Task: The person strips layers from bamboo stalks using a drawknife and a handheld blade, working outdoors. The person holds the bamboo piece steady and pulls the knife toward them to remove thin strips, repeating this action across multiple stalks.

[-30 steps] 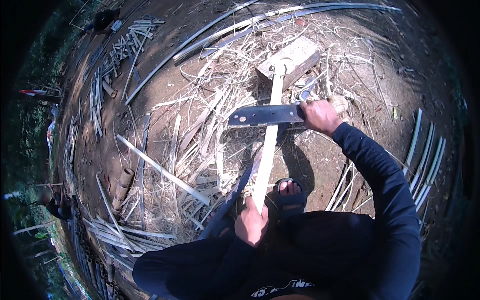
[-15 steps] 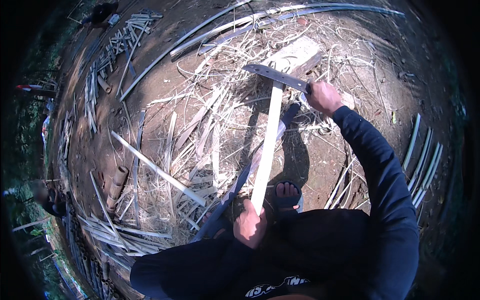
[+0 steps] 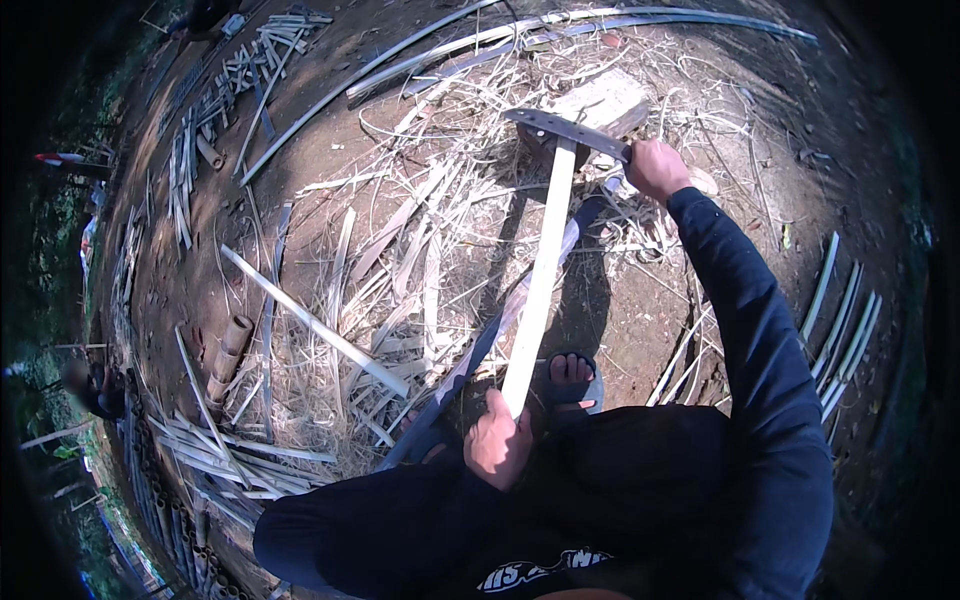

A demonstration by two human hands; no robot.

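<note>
My left hand [image 3: 496, 440] is closed round the near end of a long pale bamboo strip [image 3: 540, 278], close to my body. The strip slants up and away to the far middle. My right hand [image 3: 659, 170] grips the handle of a machete [image 3: 570, 132] with a dark blade that has small holes along it. The blade lies across the strip's far end and points left. Just behind it a pale wooden block [image 3: 603, 100] lies on the ground. Whether the strip's tip touches the block is hidden by the blade.
Thin shavings [image 3: 440, 250] and split strips litter the ground. A loose bamboo strip [image 3: 315, 322] lies to the left, near a short bamboo tube [image 3: 230, 352]. Long strips [image 3: 580, 25] curve across the far side; several more [image 3: 845, 325] lie at right. A person [image 3: 100, 390] is at far left.
The machete and my right hand have shifted slightly right and away, along with the strip's far end. My left hand keeps its hold on the near end.
</note>
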